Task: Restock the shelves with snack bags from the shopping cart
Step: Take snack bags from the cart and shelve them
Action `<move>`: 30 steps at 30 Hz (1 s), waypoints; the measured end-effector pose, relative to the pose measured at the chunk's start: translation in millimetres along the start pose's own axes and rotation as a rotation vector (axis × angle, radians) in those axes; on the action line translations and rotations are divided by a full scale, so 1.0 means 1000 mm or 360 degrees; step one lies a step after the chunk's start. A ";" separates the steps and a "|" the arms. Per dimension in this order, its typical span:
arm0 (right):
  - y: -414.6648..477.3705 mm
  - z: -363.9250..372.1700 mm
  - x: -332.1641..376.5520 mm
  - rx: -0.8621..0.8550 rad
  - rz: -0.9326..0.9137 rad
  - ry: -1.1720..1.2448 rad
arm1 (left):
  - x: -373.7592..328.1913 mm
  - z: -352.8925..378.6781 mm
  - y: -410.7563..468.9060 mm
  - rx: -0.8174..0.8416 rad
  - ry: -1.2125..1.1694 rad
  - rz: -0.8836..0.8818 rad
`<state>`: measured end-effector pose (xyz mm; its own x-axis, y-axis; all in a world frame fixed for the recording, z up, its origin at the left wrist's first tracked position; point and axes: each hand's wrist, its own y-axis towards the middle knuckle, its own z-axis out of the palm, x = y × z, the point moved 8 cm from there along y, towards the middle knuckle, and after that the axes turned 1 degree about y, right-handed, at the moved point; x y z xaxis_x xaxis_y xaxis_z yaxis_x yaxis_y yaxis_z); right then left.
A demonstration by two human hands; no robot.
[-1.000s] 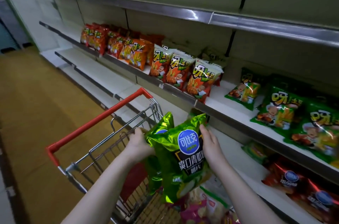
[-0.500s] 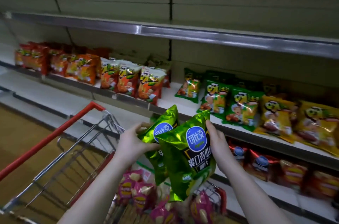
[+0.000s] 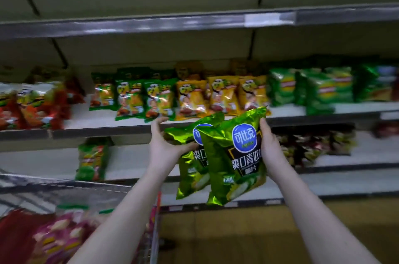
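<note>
I'm holding two shiny green snack bags in front of the middle shelf (image 3: 129,128): my right hand (image 3: 269,147) is gripping the front bag (image 3: 233,162), my left hand (image 3: 166,145) is clutching the one behind (image 3: 190,166). Shopping cart (image 3: 154,220) is sitting lower left, a bit blurry.

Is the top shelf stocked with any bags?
No, the top shelf shows only bare back panel above it; bags sit on the shelves below.
</note>
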<state>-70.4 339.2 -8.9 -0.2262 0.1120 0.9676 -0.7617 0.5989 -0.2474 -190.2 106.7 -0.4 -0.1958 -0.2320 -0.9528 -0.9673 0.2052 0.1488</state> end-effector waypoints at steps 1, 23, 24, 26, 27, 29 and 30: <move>0.003 -0.025 -0.004 -0.0065 -0.0007 0.0028 | -0.003 0.026 -0.003 0.0041 -0.0024 -0.0020; 0.076 -0.424 -0.061 -0.1045 0.0203 0.0472 | -0.070 0.520 -0.016 0.1221 -0.0432 -0.0279; 0.080 -0.434 -0.055 -0.1064 0.0191 0.0486 | -0.074 0.539 -0.016 0.1279 -0.0458 -0.0280; 0.089 -0.464 -0.053 -0.1146 0.0179 0.0530 | -0.082 0.578 -0.017 0.1378 -0.0487 -0.0290; 0.092 -0.475 -0.052 -0.1182 0.0169 0.0558 | -0.085 0.593 -0.018 0.1405 -0.0493 -0.0295; 0.096 -0.500 -0.053 -0.1223 0.0169 0.0583 | -0.095 0.624 -0.022 0.1460 -0.0484 -0.0276; 0.099 -0.515 -0.055 -0.1233 0.0177 0.0598 | -0.101 0.644 -0.025 0.1494 -0.0479 -0.0263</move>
<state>179.5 800.3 -60.5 0.0450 0.3745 0.9261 -0.0882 0.9249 -0.3698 -42.8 736.9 -78.5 0.1041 -0.1014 -0.9894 -0.4344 0.8903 -0.1370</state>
